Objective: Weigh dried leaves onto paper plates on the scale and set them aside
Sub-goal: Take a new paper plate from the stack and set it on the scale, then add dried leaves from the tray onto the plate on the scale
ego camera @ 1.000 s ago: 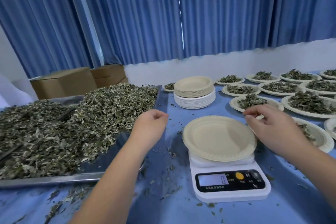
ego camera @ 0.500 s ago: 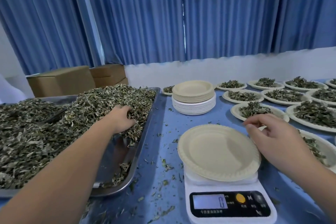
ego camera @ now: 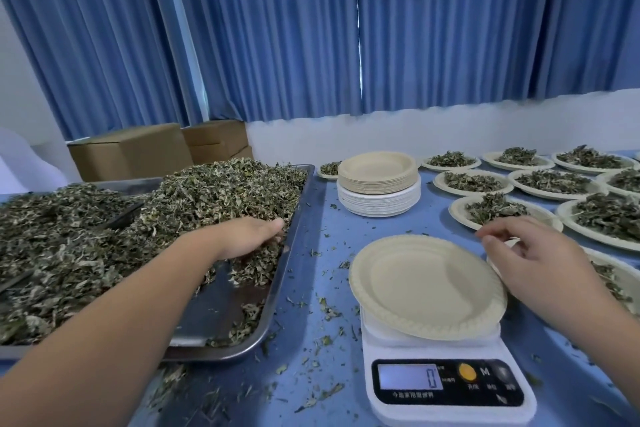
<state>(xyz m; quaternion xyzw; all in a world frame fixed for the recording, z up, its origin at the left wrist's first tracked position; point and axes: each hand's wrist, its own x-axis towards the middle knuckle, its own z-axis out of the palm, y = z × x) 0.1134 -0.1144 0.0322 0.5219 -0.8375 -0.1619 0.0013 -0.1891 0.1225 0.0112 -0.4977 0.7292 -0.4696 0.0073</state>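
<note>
**Left hand in the leaves, bare plate on the scale**

The dried leaves (ego camera: 194, 204) lay heaped in a metal tray (ego camera: 279, 284) on my left, piled high toward its far end, with bare metal showing at the near right corner. My left hand (ego camera: 242, 237) rested palm down on the right slope of that heap. The thumb was straight along the top and the fingers were sunk into the leaves, so I cannot tell whether they had closed on any.

Right of the tray stood the white scale (ego camera: 446, 381), its display reading 0. On it sat 1 paper plate (ego camera: 426, 284), tan, tilted a little, with nothing in it. My right hand (ego camera: 533, 260) hovered at the plate's far right rim, fingers loosely curved and holding nothing; whether it touched the rim I cannot tell.

Behind the scale was a stack of plates (ego camera: 379, 189), tan ones on top of white. To the right, filled plates (ego camera: 491, 208) of leaves covered the blue table (ego camera: 318, 288), where loose crumbs lay scattered. Cardboard boxes (ego camera: 131, 152) and blue curtains (ego camera: 277, 28) stood beyond.
</note>
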